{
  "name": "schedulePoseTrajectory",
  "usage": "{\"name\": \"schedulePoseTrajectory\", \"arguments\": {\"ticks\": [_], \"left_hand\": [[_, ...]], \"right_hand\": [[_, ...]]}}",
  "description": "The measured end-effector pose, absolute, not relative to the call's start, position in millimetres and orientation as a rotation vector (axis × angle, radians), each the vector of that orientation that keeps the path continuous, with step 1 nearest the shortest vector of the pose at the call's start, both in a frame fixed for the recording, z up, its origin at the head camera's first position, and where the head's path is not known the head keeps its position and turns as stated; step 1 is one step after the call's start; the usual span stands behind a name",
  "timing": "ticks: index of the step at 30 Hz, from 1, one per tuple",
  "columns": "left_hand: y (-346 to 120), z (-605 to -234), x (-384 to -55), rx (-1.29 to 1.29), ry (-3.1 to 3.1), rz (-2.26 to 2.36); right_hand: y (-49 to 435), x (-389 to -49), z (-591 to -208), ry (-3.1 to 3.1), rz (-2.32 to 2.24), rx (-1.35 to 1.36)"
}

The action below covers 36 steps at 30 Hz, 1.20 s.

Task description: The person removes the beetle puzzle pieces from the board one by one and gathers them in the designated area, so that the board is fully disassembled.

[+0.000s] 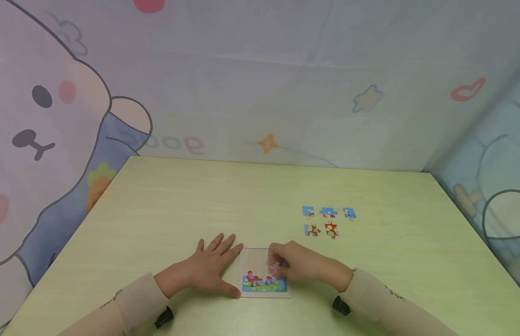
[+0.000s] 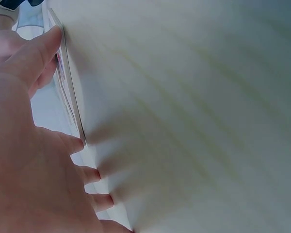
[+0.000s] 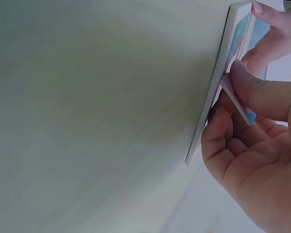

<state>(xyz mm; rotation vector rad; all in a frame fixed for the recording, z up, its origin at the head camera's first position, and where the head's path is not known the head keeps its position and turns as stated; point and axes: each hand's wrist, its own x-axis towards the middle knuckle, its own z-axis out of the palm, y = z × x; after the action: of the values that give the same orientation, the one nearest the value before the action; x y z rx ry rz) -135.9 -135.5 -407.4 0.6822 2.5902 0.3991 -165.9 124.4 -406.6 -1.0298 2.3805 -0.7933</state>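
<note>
The left hand [image 1: 210,271] is spread wide, touching the puzzle tray [image 1: 266,295]. The right hand [image 1: 301,263] pinches a jigsaw piece [image 1: 275,269] and hides some of its picture.

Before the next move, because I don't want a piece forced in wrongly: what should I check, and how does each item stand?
1. Left hand bracing the puzzle tray: ok, it touches the left edge.
2. Right hand gripping the held piece: ok, it is pinched.
3. Held piece lying flat: not ok, it is tilted in the right wrist view.
4. Held piece matching its gap: cannot tell, fingers hide part of it.
5. Placed pieces inside the tray: ok, they line its near side.
6. Loose pieces within sight: ok, five lie apart on the table.
</note>
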Motion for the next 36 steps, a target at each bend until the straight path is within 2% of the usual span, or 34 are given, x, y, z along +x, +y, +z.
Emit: {"name": "schedulePoseTrajectory", "arguments": {"ticks": [9,20,28,36], "left_hand": [[-135.1,-406.3,-136.4,0.686,2.587,0.418],[-135.9,-408.6,-137.1,0.696,2.595,0.398],[-135.6,-409.8,-137.2,0.685,2.6,0.396],[-135.9,-410.9,-137.5,0.688,2.602,0.387]], "right_hand": [[137.5,-172.8,-396.7,2.408,-0.855,-1.025],[188.0,-197.0,-378.5,2.509,-0.986,-0.997],[231.7,-212.1,-368.6,2.562,-1.043,-0.806],[269.9,-227.2,-378.1,2.644,-1.026,-0.669]]}}
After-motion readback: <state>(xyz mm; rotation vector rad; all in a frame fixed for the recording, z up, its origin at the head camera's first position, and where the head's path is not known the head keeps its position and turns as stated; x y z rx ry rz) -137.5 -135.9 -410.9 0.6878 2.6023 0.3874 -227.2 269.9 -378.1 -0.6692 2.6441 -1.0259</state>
